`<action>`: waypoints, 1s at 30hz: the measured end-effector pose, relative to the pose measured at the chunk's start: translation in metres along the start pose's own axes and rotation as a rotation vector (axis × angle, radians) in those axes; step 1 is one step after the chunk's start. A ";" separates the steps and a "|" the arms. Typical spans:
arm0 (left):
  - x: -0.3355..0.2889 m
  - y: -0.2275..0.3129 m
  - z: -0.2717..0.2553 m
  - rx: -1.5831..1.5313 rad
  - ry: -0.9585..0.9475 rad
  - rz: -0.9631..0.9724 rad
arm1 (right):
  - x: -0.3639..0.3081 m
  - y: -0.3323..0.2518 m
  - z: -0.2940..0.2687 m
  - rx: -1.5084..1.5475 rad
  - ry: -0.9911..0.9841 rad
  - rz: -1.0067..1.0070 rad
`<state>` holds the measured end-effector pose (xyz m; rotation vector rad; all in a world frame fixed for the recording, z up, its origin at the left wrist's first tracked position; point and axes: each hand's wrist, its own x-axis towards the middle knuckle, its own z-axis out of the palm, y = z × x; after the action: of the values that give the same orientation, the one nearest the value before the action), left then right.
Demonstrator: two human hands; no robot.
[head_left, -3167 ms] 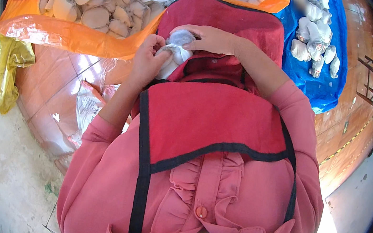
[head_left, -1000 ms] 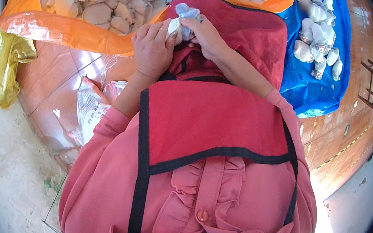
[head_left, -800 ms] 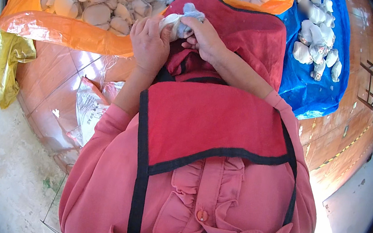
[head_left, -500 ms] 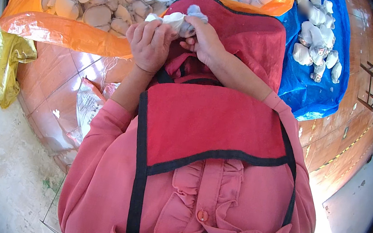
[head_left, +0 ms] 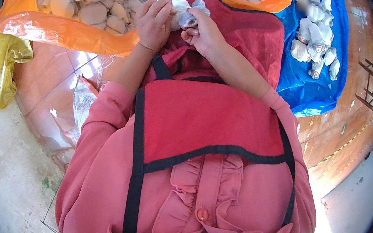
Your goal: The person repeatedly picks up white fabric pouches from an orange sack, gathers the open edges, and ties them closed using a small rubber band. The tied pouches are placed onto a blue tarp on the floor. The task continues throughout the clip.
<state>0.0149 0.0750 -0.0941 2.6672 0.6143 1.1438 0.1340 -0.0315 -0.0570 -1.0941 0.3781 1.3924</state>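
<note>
Above the lap of my red apron (head_left: 250, 44), both hands work on a small, soft white bundle (head_left: 182, 6) with a greyish, see-through end. My left hand (head_left: 154, 24) has its fingers curled round the left end of it. The thumb and fingers of my right hand (head_left: 204, 33) pinch the right end, where a dark opening or fold shows. What the bundle is exactly I cannot make out. Just beyond my left hand lies a heap of white, rounded, cup-like pieces (head_left: 93, 14) with thin, filmy edges, on an orange sheet (head_left: 63, 36).
At the right, several white knotted bundles (head_left: 318, 37) lie on a blue plastic sheet (head_left: 307, 98). A yellow sack (head_left: 5, 70) hangs at the left, and a white printed bag (head_left: 83, 101) lies on the tiled floor. A dark metal rack (head_left: 371, 91) stands at the far right.
My left hand has moved slightly up, its fingers now pointing more away from me. The bundle is turned and spread a little more between my hands. The view has shifted slightly.
</note>
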 end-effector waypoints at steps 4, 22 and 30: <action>0.011 -0.003 0.007 -0.047 -0.041 -0.036 | 0.009 0.001 -0.008 0.039 -0.044 -0.003; -0.005 -0.043 0.044 -0.111 -0.339 -0.645 | 0.017 0.014 -0.013 -0.099 -0.156 -0.165; 0.008 -0.037 0.036 -0.287 -0.441 -0.890 | 0.000 0.012 -0.019 -0.046 -0.239 -0.193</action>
<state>0.0351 0.1121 -0.1257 1.9166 1.2344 0.3441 0.1302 -0.0481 -0.0711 -0.9606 0.0655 1.3459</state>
